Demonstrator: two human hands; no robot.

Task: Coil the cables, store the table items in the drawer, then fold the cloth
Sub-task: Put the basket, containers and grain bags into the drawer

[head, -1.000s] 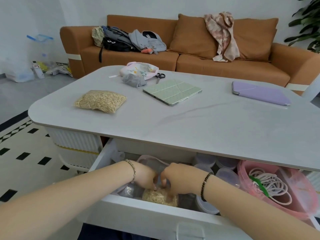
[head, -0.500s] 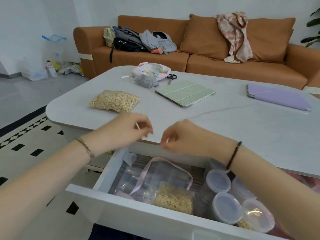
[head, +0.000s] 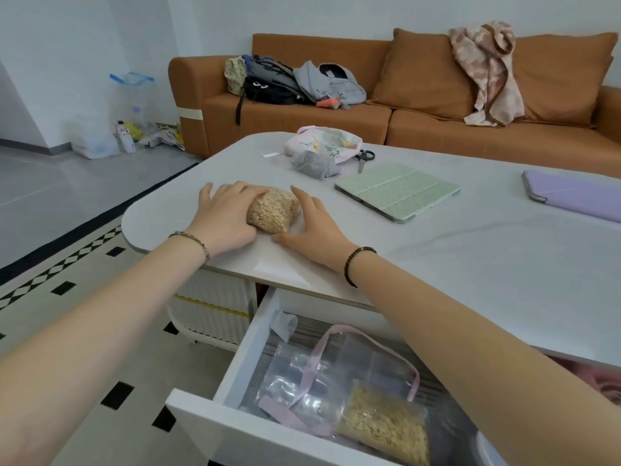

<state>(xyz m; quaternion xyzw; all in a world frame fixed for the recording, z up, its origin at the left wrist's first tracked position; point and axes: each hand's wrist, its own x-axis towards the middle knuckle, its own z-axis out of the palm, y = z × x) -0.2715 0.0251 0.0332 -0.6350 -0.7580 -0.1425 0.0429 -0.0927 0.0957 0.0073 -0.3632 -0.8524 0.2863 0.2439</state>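
A clear bag of oats (head: 274, 210) lies near the left end of the white table (head: 437, 250). My left hand (head: 223, 218) lies over its left part, fingers curled round it. My right hand (head: 316, 227) rests flat on the table, straight fingers against the bag's right side and thumb by its front. Below the table edge the white drawer (head: 235, 428) stands open. In it lie a second bag of oats (head: 383, 428) and a clear pouch with a pink strap (head: 302, 375). A patterned cloth (head: 487, 72) hangs over the sofa back.
On the table farther back lie a green tablet case (head: 396, 191), a purple one (head: 578, 196), scissors (head: 364, 158), a grey pouch (head: 312, 163) and a pink fabric bag (head: 322, 142). A pink basket (head: 601, 381) shows at the drawer's right. Bags are piled on the orange sofa (head: 437, 132).
Both hands came up out of the drawer, leaving a bag of oats there, and reached forward onto the table to the other bag of oats. The view shifted left.
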